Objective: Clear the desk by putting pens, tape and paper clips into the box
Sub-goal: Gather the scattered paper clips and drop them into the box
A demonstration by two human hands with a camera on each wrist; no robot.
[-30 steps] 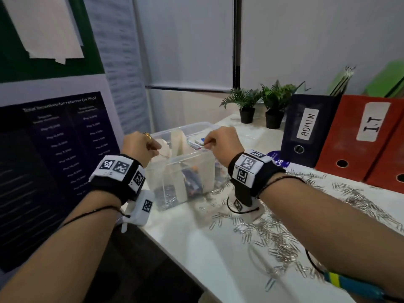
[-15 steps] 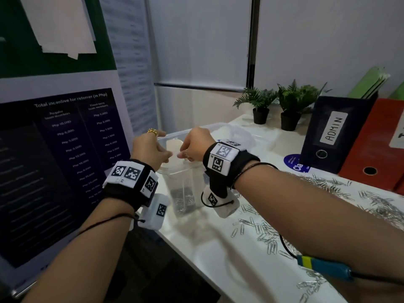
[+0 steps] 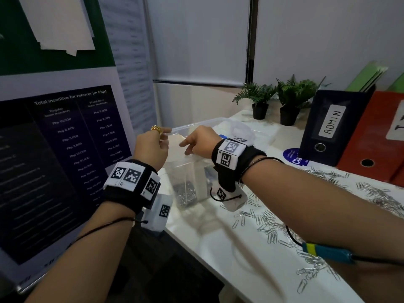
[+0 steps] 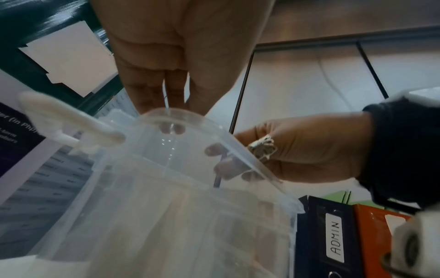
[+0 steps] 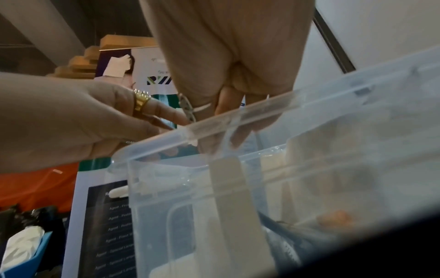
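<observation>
Both fingertip sets blurred behind box [image 3: 192, 180] wall, left hand [image 3: 150, 149] and right hand [image 3: 201, 138] grips unclear

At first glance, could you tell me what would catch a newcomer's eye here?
Both hands meet at the clear plastic box near the white desk's left edge, left hand and right hand at its rim. Silver paper clips litter the desk to its right, before a dark "ADMIN" binder.

Both hands, left [image 3: 150, 149] and right [image 3: 201, 139], meet, fingers curled downward.

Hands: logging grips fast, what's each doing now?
Left hand: pinches the box at its corner rim.
Right hand: curled over the box rim, gripping it.
</observation>
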